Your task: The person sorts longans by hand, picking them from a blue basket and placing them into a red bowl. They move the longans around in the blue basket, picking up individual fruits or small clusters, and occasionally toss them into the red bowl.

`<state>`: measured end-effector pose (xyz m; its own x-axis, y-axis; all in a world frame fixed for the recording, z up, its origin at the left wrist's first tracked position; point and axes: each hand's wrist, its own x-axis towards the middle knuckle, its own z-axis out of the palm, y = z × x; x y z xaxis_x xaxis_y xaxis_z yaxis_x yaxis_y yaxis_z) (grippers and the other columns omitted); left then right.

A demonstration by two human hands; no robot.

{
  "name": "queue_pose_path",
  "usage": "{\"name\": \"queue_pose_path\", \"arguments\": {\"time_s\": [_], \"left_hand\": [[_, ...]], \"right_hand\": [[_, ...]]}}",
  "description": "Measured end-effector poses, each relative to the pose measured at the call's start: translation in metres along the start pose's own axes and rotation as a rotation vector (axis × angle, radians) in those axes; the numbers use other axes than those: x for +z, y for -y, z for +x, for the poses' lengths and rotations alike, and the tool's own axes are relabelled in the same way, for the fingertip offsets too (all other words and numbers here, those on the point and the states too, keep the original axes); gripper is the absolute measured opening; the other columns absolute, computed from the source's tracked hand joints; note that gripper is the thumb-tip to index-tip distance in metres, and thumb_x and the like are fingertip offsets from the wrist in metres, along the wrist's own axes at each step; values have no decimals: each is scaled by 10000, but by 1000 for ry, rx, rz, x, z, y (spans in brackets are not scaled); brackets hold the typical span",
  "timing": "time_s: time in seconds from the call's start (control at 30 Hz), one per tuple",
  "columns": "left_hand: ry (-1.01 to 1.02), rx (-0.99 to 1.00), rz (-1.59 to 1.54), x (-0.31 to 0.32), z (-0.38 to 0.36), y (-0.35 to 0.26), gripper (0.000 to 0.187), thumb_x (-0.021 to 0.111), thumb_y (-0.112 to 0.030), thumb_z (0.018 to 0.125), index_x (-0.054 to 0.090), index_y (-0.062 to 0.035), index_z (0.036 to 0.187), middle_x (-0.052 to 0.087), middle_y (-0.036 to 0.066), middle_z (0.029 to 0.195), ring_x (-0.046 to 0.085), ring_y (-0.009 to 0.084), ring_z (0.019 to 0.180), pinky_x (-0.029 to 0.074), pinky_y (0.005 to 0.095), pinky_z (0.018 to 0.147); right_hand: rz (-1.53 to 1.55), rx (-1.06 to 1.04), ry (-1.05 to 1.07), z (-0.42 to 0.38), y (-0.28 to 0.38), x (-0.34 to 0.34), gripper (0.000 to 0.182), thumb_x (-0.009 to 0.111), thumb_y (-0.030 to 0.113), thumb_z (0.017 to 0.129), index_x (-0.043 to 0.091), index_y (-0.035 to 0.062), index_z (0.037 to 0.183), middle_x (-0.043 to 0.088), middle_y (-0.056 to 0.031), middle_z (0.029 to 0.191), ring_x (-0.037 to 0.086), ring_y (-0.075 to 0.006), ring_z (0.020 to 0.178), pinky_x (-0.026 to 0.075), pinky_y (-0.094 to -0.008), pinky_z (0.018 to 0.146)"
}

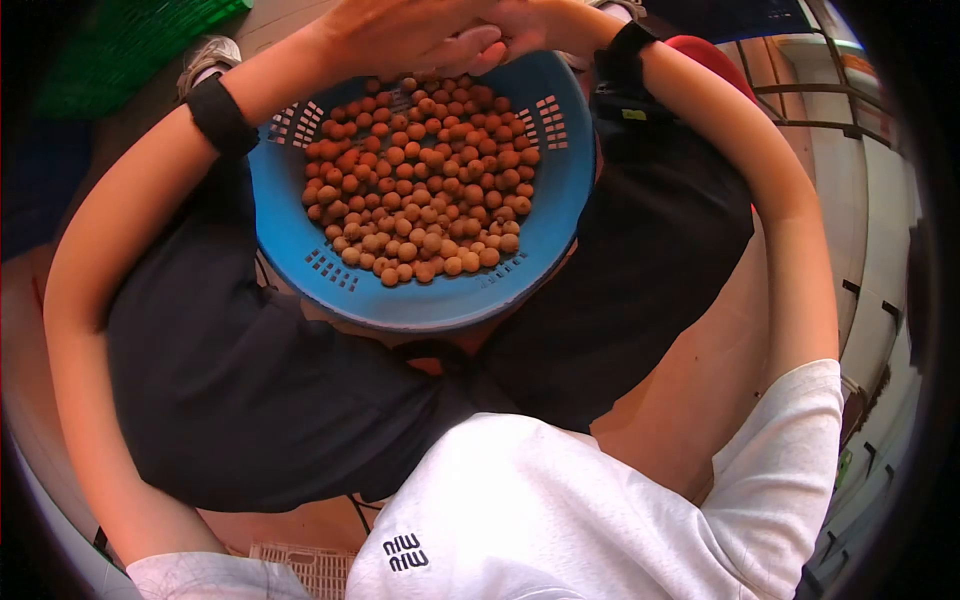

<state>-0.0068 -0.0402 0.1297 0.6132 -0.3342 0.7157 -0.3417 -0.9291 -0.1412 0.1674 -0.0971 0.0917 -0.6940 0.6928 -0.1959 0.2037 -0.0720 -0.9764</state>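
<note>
**Blue basket [282,225] of round brown fruits [420,185], two bare hands at its far rim**

Left hand [400,38] and right hand [535,28]: brought together, overlapping, over the basket's far edge. Fingers [478,44]: partly bent and meeting; whether they grasp anything, cannot tell.

Fruits: many, small, loose, heaped in the basket; directly below the fingers and spreading from there toward the wearer's body. Basket: round, with slotted openings in its wall; its far rim just under the fingers, its near rim well apart from them.

Black wristbands [220,115]: one on each wrist, behind the fingers. Dark trousers [260,400]: legs either side of the basket, nearer the body than the fingers. White shirt [500,480]: farthest back, dark lettering. Green crate [140,45]: well left of the fingers.
</note>
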Motion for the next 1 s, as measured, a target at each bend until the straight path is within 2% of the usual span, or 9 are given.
{"name": "queue_pose_path", "arguments": {"time_s": [0.23,0.33,0.47,0.57,0.63,0.77,0.87,0.97,1.0], "left_hand": [[-133,-454,-270,-15,5,8,166,493,-73,764,468,-51,927,495,146,894,525,298,829,434,355,687],[-160,-469,-176,-2,-9,22,144,481,-142,863,473,-55,978,566,109,726,593,274,661,472,365,598],[298,-773,-131,16,-35,29,215,417,-228,889,481,-44,979,602,169,811,603,324,727,471,397,614],[650,-799,-157,42,-84,35,300,467,-273,848,536,-20,994,624,189,811,626,313,684,506,380,611],[1216,-1101,-420,29,-68,32,367,462,-279,849,535,2,1073,620,208,910,637,294,724,517,374,634],[1316,-1138,-449,42,-79,27,391,483,-288,835,487,-19,1119,589,195,1004,578,310,955,462,404,814],[1353,-1094,-467,60,-90,18,545,510,-319,817,389,-27,1261,428,230,1245,480,345,1112,415,402,910],[1414,-1153,-487,66,-90,6,637,513,-325,813,283,-48,1339,304,228,1340,446,366,1146,399,422,932],[1419,-1125,-481,78,-101,6,665,507,-298,816,220,-62,1368,207,224,1390,420,375,1170,378,437,953]], "right_hand": [[188,312,124,2,10,-31,421,403,451,910,544,55,896,560,-39,800,522,-79,555,420,-170,464],[164,597,-521,-49,49,-37,349,501,390,882,515,105,682,514,35,646,421,-35,452,312,-152,380],[312,392,-707,-139,48,-83,356,446,406,890,483,118,685,521,40,688,388,-26,473,257,-146,376],[93,694,-965,-201,30,-86,362,442,422,885,502,127,683,518,43,623,409,-32,472,268,-160,380],[-10,1070,-888,-240,25,-79,363,441,426,872,544,130,690,508,40,573,433,-59,466,304,-201,394],[182,1583,-1083,-329,-28,-71,336,484,394,812,615,85,838,613,-69,702,547,-164,588,458,-325,530],[-68,1917,-807,-311,-3,-55,356,501,393,797,624,62,846,645,-101,801,583,-219,684,480,-363,648],[-383,1966,-695,-268,18,-60,401,527,412,777,630,32,848,653,-97,903,590,-256,761,468,-373,730],[-857,1742,-332,-272,0,-88,350,499,344,810,611,19,875,637,-135,896,595,-283,762,476,-378,706]]}}
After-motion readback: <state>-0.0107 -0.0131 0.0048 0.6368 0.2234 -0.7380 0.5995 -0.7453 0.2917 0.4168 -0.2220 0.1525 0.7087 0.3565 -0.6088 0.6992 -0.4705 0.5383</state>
